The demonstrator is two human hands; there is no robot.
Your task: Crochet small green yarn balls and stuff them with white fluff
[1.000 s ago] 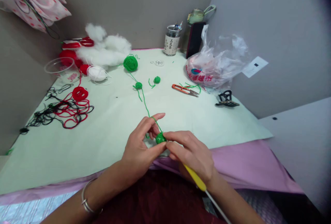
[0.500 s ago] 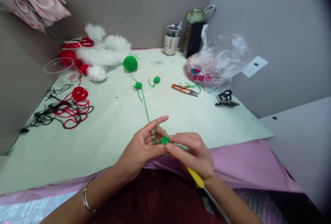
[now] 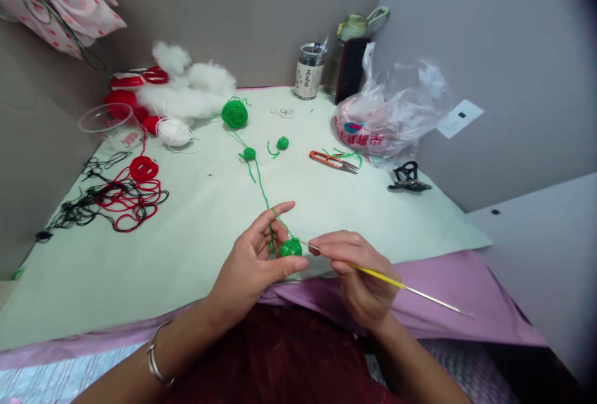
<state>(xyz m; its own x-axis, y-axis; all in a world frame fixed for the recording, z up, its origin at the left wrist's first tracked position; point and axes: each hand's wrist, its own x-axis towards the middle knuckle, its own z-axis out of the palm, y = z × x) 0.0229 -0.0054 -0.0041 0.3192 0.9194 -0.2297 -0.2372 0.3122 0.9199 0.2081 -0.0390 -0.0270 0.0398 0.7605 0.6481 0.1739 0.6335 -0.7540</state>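
Note:
My left hand (image 3: 261, 255) holds a small green crocheted piece (image 3: 291, 247) between thumb and fingers, and green yarn runs over its raised index finger. In my right hand (image 3: 361, 273) is a crochet hook (image 3: 380, 276) with a yellow grip; its thin tip meets the top right of the piece. The yarn leads up the table past a small green crocheted ball (image 3: 249, 154) towards a green yarn ball (image 3: 234, 114). Another small green ball (image 3: 282, 143) lies to the right, with a loose tail.
Orange-handled snips (image 3: 332, 161), a black hair claw (image 3: 409, 178) and a plastic bag (image 3: 382, 118) are at the right. White stuffing (image 3: 191, 90) and tangled red and black yarn (image 3: 125, 196) lie left. A pen jar (image 3: 309, 73) stands behind.
The hook has swung outwards to the right, and my right hand has drawn slightly away from the piece. My left hand has shifted a little left and up with the piece.

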